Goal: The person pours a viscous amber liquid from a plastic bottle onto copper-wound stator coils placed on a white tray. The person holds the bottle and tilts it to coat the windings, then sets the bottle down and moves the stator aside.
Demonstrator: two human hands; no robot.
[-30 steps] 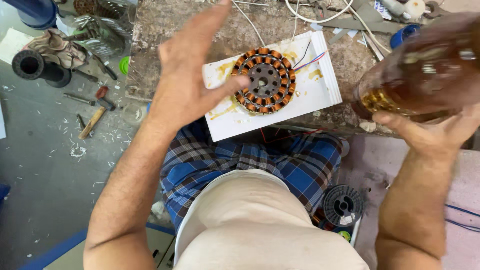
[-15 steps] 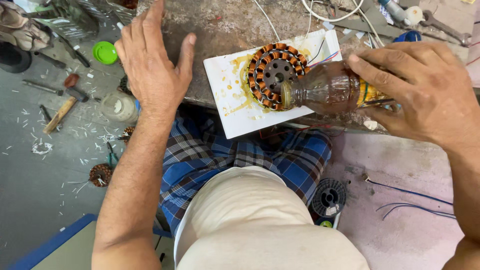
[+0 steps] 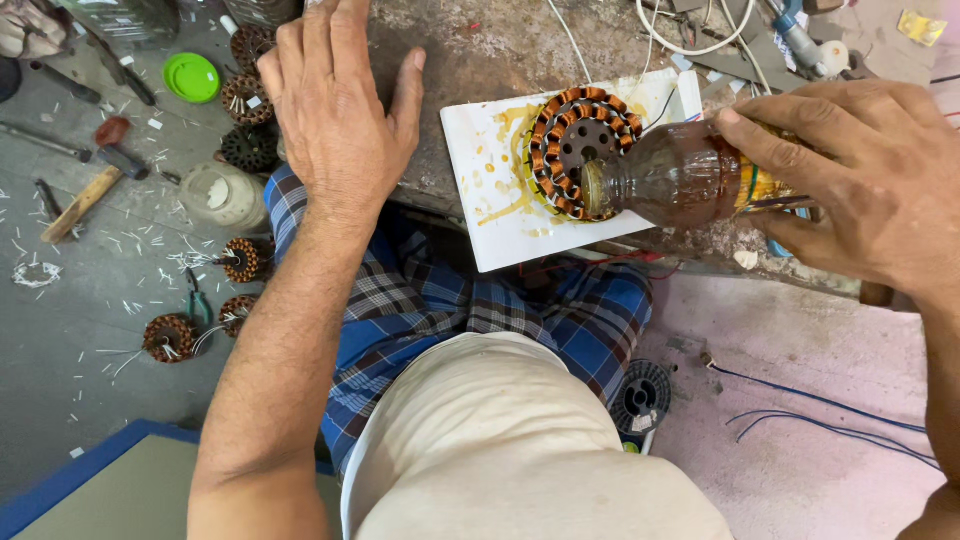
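A person's right hand [image 3: 870, 180] is grasping a brown plastic bottle [image 3: 680, 180] tipped on its side, its open mouth lying over the near edge of a copper-wound motor stator [image 3: 580, 145]. The stator is sitting on a white tray [image 3: 500, 160] streaked with yellowish liquid, and the tray is resting on a worn, stained workbench [image 3: 480, 50]. The left hand [image 3: 335, 110] is lying flat and released, fingers spread, on the bench edge just beside the tray, holding nothing. On the grey floor to the left, several more wound stators [image 3: 240, 260] are lying among wire scraps, near a wooden-handled hammer [image 3: 85, 195], a green lid [image 3: 190, 77] and a pale plastic jar [image 3: 225, 195]. Blue wires [image 3: 820, 415] are trailing across the pinkish floor at right, and a black wire spool [image 3: 642, 395] is sitting beside the person's checked garment.
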